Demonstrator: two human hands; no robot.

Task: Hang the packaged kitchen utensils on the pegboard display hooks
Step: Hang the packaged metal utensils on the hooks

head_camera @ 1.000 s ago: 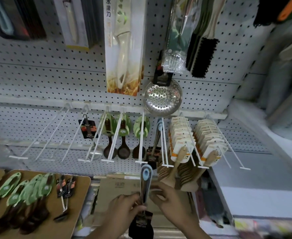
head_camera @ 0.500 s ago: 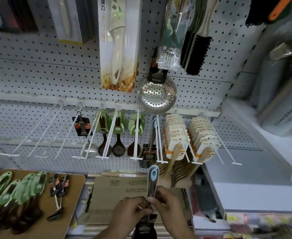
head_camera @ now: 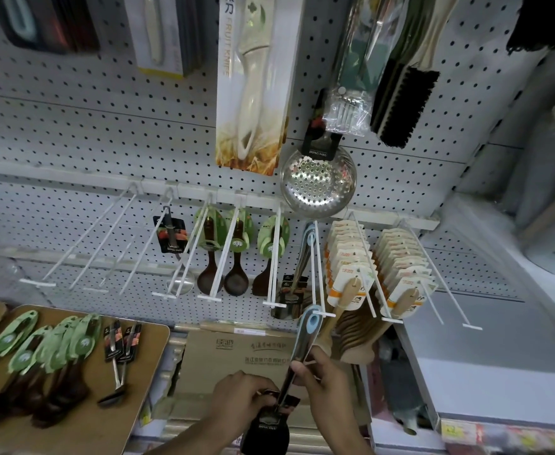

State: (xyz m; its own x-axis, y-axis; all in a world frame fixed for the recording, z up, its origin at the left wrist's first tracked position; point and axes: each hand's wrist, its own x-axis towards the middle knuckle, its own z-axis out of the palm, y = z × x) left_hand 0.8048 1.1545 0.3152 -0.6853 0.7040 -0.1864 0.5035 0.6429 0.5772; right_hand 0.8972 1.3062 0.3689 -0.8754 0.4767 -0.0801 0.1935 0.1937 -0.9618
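I hold a steel utensil (head_camera: 297,351) with a blue loop at its handle end and a black card on its lower end. My right hand (head_camera: 322,379) pinches the handle at mid-length. My left hand (head_camera: 241,400) grips the lower end by the black card. The blue loop sits at the tip of a white double-wire hook (head_camera: 317,267), where similar blue-looped utensils hang further back. The white pegboard (head_camera: 105,133) carries a row of such hooks; those at the left (head_camera: 82,254) are bare.
A wooden board (head_camera: 138,372) at lower left holds several green-carded dark spoons (head_camera: 49,353) and two small carded utensils (head_camera: 120,353). Carded wooden spatulas (head_camera: 351,277) fill hooks to the right. A perforated skimmer (head_camera: 318,183), a boxed knife (head_camera: 253,83) and a brush (head_camera: 400,103) hang above. A cardboard box (head_camera: 236,356) lies below.
Both hands have lifted the utensil up and to the right, bringing its blue loop from below the hooks up to the hook tip. The left hand slid down towards the black card.
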